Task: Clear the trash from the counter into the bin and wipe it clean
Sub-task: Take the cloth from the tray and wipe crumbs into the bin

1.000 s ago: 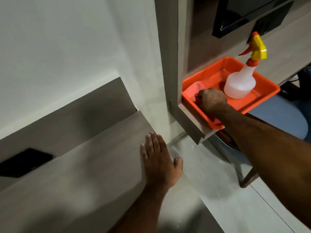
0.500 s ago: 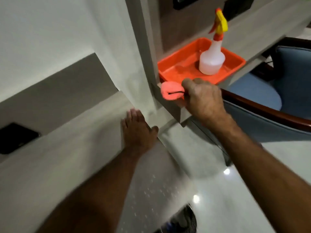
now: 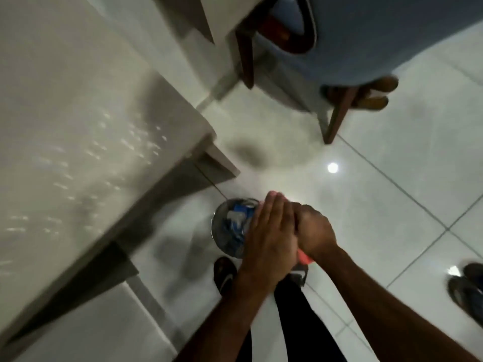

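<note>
I am looking down at the floor. A small round metal bin [image 3: 222, 232] holding blue and white trash stands by the counter's corner. Both of my hands meet right above it. My right hand [image 3: 315, 229] is closed on a pink-orange cloth [image 3: 304, 259]; only a bit of the cloth peeks out below my wrist. My left hand [image 3: 269, 231] lies flat, fingers straight and together, pressed against the right hand and covering part of the bin's opening. The grey counter [image 3: 78, 126] on the left is speckled with shiny droplets.
A blue chair [image 3: 379, 43] with wooden legs [image 3: 335, 118] stands at the top right, and another person's feet [image 3: 371, 96] are behind it. Dark shoes [image 3: 466, 288] lie at the right edge. My own foot [image 3: 223, 275] is just below the bin, on white floor tiles.
My view swung down from the counter and the orange tray to the floor. My right hand carried the cloth from the tray down over the bin. My left hand left the counter and joined it.
</note>
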Demonstrator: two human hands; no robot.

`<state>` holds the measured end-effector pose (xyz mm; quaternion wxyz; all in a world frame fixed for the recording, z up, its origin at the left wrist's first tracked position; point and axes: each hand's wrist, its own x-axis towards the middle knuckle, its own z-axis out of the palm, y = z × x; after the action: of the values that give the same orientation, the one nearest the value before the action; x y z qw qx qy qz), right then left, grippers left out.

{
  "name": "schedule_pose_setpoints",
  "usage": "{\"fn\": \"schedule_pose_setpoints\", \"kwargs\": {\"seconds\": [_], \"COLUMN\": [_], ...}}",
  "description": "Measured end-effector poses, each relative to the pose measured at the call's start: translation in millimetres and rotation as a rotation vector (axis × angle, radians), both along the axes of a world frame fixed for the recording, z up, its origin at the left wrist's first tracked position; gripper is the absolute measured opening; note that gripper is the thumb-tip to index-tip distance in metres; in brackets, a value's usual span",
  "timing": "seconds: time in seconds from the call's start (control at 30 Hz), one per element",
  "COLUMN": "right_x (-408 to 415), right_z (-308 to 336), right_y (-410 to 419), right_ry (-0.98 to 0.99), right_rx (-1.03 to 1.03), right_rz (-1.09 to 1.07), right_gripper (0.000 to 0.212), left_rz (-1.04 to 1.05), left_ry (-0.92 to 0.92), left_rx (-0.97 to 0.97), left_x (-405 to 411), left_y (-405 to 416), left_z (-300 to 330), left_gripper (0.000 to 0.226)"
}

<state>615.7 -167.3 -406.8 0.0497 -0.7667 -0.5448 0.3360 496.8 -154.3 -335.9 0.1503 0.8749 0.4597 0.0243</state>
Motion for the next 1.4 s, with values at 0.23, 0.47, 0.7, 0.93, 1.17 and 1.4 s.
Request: {"fn": "schedule_pose_setpoints", "kwargs": {"seconds": [0.23, 0.47, 0.7, 0.93, 1.17, 1.4], "right_x": [-40, -84, -67, -63, -70, -112], "right_z": [-107, -158, -73, 128, 274, 354], "right_y": [-27, -27, -2, -8, 9, 141], "right_ry": [0.118, 0.164, 0.167, 0.083, 0.237, 0.192], "right_rx": [0.003, 0.020, 0.053, 0.216, 0.425, 0.718], "right_rz": [-0.087, -0.106, -0.322, -0.244, -0.432, -0.135], "right_gripper": [0.062, 0.065, 0.059, 0.055, 0.045, 0.051], "left_rz": [0.790, 1.618, 1.501, 1.567, 1.637, 1.688], "left_ry": [0.293, -0.536, -0.818, -0.898, -1.146, -1.183], "left_rx": [-0.448, -1.148, -1.173, -1.155, -1.262, -1.237], "left_x": [-112, -151, -131, -125, -142, -155], "left_y": [-44, -30, -21, -27, -20, -21], "left_z": [-183, -268, -153, 48, 173, 211], "left_gripper": [0.061, 0.043, 0.047, 0.038, 0.030, 0.030]}}
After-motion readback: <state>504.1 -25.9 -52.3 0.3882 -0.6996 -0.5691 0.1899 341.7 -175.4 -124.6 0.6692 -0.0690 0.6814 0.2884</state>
